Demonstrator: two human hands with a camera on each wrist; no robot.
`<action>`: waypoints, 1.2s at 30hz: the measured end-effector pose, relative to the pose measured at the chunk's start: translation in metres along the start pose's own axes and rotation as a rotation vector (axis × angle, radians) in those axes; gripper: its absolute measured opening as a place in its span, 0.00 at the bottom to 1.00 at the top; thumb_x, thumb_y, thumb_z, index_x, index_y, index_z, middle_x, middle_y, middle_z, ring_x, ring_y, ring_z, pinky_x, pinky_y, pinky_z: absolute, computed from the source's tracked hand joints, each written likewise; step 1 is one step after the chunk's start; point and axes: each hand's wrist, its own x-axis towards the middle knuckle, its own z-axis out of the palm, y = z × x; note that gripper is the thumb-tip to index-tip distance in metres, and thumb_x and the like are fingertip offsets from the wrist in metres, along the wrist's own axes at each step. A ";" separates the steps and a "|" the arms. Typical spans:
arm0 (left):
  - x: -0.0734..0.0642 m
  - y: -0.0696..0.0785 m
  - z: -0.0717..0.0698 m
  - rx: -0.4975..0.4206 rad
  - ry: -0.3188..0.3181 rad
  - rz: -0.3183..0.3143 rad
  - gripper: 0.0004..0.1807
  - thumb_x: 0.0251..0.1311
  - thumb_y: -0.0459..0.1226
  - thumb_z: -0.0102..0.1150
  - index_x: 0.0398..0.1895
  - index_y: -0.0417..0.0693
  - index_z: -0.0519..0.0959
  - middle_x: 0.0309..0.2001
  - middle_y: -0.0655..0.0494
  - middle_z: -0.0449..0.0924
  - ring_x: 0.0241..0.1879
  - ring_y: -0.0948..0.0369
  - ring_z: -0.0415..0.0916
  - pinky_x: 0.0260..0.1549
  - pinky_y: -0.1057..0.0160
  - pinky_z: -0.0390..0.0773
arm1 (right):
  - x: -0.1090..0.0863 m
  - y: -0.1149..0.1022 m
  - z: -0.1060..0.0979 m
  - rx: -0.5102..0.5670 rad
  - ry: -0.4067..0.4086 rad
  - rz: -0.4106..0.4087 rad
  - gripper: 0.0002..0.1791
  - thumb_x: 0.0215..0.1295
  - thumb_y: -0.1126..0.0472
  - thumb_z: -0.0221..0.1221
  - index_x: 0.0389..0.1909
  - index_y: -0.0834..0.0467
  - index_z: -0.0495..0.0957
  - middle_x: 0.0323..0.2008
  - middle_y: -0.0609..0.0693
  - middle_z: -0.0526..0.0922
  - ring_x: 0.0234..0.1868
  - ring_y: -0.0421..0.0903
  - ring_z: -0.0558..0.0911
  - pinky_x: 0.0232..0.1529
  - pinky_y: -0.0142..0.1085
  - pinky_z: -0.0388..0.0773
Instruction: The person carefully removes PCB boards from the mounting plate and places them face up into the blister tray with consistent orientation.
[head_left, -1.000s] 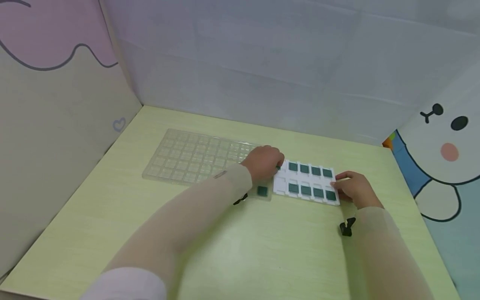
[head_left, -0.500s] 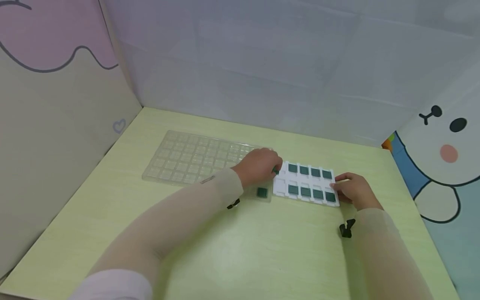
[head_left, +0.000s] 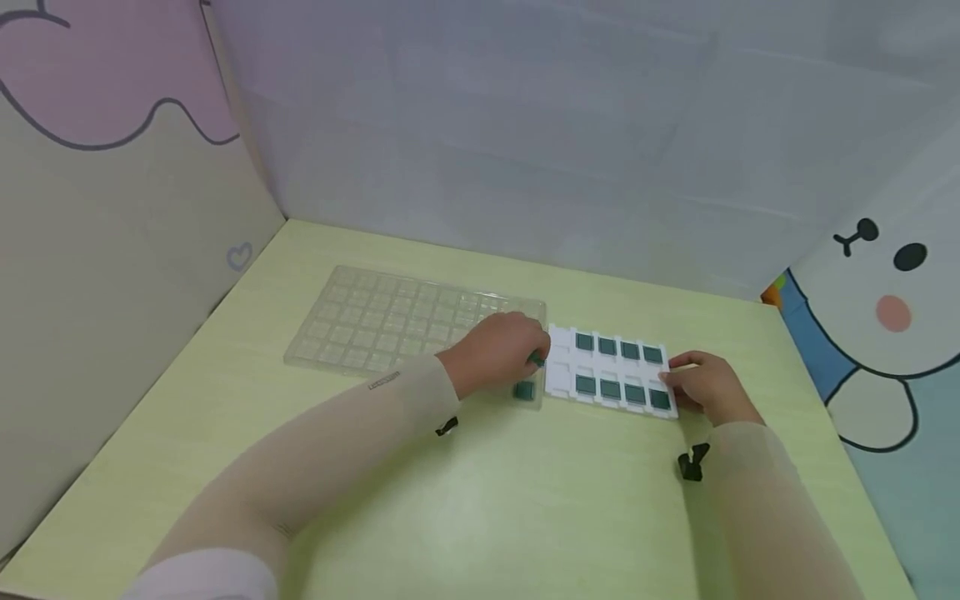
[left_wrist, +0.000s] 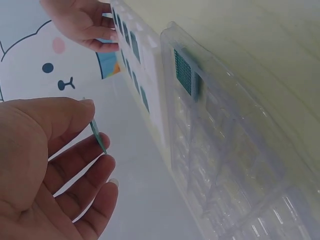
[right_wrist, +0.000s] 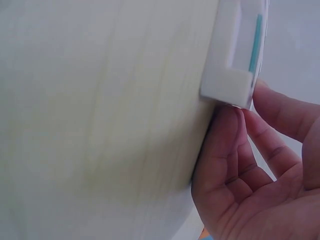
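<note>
My left hand (head_left: 497, 350) pinches a thin green square chip (left_wrist: 97, 134) between thumb and fingertips, above the right end of a clear plastic tray (head_left: 375, 312). That tray has a grid of pockets; one green chip (head_left: 524, 390) lies in its near right corner pocket. Directly right of it is a white tray (head_left: 558, 354) with two rows of green chips (head_left: 611, 389); its leftmost pockets hold none. At the white tray's right edge my right hand (head_left: 705, 387) grips it, thumb on top and fingers at the side and below. My left forearm hides part of the clear tray.
Both trays lie on a pale yellow-green table (head_left: 480, 500). A white cloth backdrop (head_left: 525, 150) rises behind it, with printed panels at the left (head_left: 112, 250) and right (head_left: 885, 350). Black clips (head_left: 693, 462) hang at both wrists.
The left hand has moved left and nearer the person, carrying the chip off the white tray's left end to over the clear tray. The right hand stays on the white tray.
</note>
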 end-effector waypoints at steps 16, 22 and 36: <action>-0.032 -0.018 0.005 0.008 0.076 0.034 0.04 0.65 0.34 0.66 0.36 0.54 0.87 0.36 0.64 0.82 0.38 0.63 0.76 0.44 0.63 0.76 | -0.002 0.001 0.001 -0.007 0.007 -0.009 0.31 0.72 0.55 0.63 0.72 0.61 0.67 0.61 0.65 0.71 0.48 0.56 0.77 0.41 0.39 0.73; -0.041 -0.022 0.007 0.013 0.088 0.034 0.04 0.64 0.33 0.67 0.36 0.53 0.87 0.37 0.64 0.83 0.39 0.62 0.76 0.44 0.62 0.76 | 0.000 0.002 0.001 -0.004 0.008 -0.001 0.31 0.72 0.55 0.63 0.72 0.60 0.67 0.62 0.64 0.72 0.48 0.56 0.77 0.44 0.41 0.73; -0.044 -0.024 0.016 -0.024 0.061 0.020 0.05 0.65 0.33 0.66 0.36 0.54 0.86 0.38 0.64 0.82 0.39 0.64 0.77 0.42 0.63 0.77 | 0.002 0.002 0.000 -0.012 0.001 -0.007 0.31 0.72 0.55 0.63 0.71 0.61 0.68 0.61 0.64 0.72 0.48 0.56 0.77 0.44 0.41 0.73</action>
